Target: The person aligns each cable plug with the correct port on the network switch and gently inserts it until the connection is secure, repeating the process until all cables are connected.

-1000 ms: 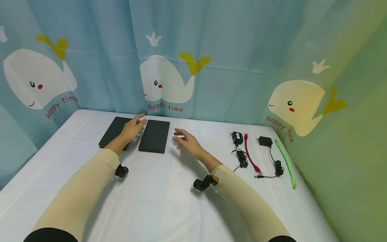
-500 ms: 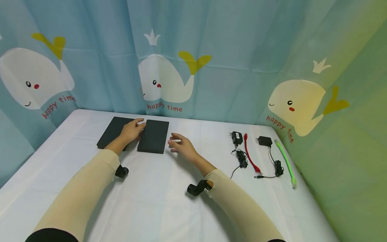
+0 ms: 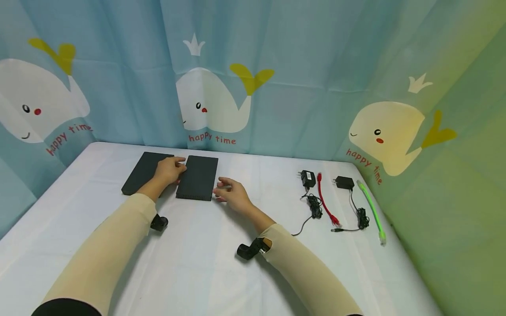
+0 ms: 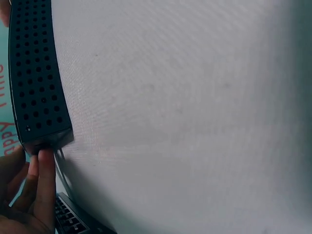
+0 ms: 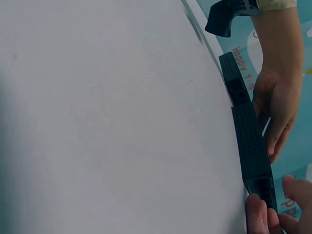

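Two flat black boxes, which look like network switches, lie side by side on the white-covered table. My left hand (image 3: 169,170) reaches over the left switch (image 3: 144,174) with its fingertips at the left edge of the right switch (image 3: 197,177). In the left wrist view, straight fingers (image 4: 46,183) touch that switch's end, beside a side panel with rows of round holes. On the opposite edge, my right hand (image 3: 234,194) has its fingertips near or touching the switch. The right wrist view shows its fingers (image 5: 257,214) low at the end and its thumb raised apart.
Rightward lie a black power adapter (image 3: 308,178) with a bundled cord, a red network cable (image 3: 324,197), a second adapter (image 3: 344,182) with its cord, and a green network cable (image 3: 372,210). A whale-print curtain (image 3: 300,118) hangs behind the table.
My right hand has moved left and toward me, to the right switch's edge. My left hand has lowered slightly to its left edge. The view has shifted a little.
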The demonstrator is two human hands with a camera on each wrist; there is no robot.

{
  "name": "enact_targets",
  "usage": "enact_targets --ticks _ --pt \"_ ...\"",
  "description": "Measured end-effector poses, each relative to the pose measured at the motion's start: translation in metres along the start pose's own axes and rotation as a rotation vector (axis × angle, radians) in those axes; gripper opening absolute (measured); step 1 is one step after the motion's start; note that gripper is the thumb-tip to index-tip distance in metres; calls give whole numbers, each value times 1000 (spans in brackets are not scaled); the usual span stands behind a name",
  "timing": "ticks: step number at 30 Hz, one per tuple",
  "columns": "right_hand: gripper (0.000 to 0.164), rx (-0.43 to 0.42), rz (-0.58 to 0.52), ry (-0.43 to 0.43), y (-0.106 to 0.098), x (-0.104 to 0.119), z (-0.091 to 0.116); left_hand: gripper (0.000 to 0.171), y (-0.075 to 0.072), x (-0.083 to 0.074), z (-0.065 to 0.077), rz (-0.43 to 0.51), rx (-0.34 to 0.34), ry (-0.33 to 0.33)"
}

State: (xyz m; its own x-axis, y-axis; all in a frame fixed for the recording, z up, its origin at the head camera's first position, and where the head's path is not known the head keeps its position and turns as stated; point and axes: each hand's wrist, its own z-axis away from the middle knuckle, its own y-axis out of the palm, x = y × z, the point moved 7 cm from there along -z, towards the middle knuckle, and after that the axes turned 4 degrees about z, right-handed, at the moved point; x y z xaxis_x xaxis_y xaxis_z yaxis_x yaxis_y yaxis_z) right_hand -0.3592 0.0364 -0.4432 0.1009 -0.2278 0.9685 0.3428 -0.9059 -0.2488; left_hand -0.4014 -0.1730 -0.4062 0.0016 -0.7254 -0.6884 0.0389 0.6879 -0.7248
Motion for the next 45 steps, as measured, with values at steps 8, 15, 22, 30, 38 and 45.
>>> enact_targets --ticks 8,15,22,30,38,45 --pt "50 -35 -19 -2 8 6 1 42 -1 -3 1 -70 22 -5" --pt "49 -74 -29 27 10 7 1 41 -1 -4 1 -60 33 -17" --pt "49 -88 -42 63 11 6 1 41 1 0 2 -4 39 -43" --pt "50 -72 -95 84 8 4 5 42 6 4 -1 67 72 -67" --pt "50 -64 -123 84 0 0 11 44 14 2 3 184 96 -131" --pt "50 -79 -111 89 -8 -1 18 45 21 -2 6 259 108 -124"
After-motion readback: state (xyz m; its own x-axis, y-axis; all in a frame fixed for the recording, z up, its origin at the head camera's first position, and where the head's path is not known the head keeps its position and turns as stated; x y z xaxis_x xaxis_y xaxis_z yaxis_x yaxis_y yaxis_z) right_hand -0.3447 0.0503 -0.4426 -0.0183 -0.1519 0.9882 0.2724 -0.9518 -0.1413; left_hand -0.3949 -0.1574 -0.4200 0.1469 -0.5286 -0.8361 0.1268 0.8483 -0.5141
